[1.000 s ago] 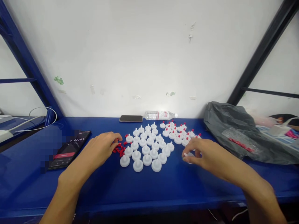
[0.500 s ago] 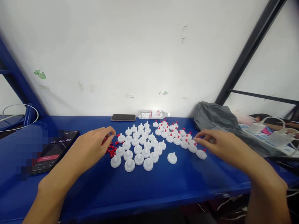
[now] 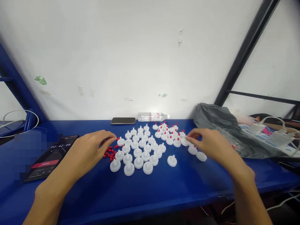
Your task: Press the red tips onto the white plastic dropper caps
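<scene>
My left hand (image 3: 90, 153) is above the pile of small red caps (image 3: 110, 153), thumb and forefinger pinched near a red cap at the pile's back edge. What lies between its fingertips is too small to tell. My right hand (image 3: 208, 145) reaches over the right-hand group of white round pieces with red tips (image 3: 177, 142), its thumb and fingertips closing at one piece; the hold is partly hidden. Several white round pieces with bare spouts (image 3: 145, 156) stand upright in the middle. One lone white piece (image 3: 172, 160) sits apart, between the groups.
A phone showing a timer (image 3: 50, 157) lies by my left forearm. Against the wall are a dark phone (image 3: 123, 120) and a clear bottle (image 3: 152, 117) on its side. A grey plastic bag (image 3: 211, 117) and a power strip with chargers (image 3: 269, 137) are at the right.
My right hand has moved left, further over the red-tipped pieces. My left hand has stayed near the red caps, fingertips shifted slightly. The view has tilted a little.
</scene>
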Available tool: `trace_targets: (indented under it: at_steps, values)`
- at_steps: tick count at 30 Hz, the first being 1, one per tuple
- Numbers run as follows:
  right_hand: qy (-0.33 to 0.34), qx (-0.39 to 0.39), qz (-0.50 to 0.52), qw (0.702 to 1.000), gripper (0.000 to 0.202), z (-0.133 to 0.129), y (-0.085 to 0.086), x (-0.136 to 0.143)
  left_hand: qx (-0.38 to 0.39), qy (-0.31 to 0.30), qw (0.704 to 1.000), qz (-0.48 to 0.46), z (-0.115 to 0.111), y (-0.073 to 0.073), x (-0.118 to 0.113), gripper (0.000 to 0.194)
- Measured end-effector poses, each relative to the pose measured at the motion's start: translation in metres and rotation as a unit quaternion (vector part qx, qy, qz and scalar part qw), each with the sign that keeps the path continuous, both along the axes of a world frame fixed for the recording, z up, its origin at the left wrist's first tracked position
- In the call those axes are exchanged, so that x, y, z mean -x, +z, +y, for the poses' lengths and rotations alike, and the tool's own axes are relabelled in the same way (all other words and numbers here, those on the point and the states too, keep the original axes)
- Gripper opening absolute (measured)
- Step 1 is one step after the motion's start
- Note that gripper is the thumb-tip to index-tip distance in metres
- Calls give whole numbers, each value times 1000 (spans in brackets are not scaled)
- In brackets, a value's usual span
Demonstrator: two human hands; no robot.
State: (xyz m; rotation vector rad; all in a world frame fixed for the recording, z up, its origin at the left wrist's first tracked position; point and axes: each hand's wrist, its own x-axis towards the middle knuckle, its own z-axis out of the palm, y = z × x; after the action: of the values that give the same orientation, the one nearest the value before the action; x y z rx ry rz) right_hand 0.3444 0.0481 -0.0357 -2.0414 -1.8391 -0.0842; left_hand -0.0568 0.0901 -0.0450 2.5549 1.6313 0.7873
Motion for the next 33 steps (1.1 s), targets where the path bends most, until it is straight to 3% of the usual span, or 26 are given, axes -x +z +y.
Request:
trace_targets:
  at_steps: [3,6,9,11,13,14,18,25,30,33]
  values:
    - [76,-64,71,993,27,-16,14,16,-67,-23,997,-22,-17,11,-10,32]
    - [129,-100,149,975,28,-31,24,45,-140,-83,986,-48,-43,20,-30,25]
    - [186,-109,186,959,29,-41,27,76,-147,-132,974,-107,-66,19,-56,13]
    - [232,-96,190,949,29,-46,25,92,-139,-127,973,-134,-76,15,-73,34]
    - [264,-88,188,942,32,-49,22,102,-101,-135,975,-143,-80,10,-87,50]
    - [274,-87,188,939,35,-50,21,105,-71,-145,976,-146,-81,9,-91,49]
    - [290,-103,205,929,43,-51,16,109,42,-168,971,-167,-84,9,-99,19]
    - [319,-92,255,908,48,-50,14,116,70,-100,965,-231,-94,16,-101,25]
    - [328,-94,281,897,44,-53,15,121,120,-143,954,-236,-87,10,-101,28]
    - [337,-102,282,893,43,-59,17,122,176,-172,925,-288,-84,13,-99,40]
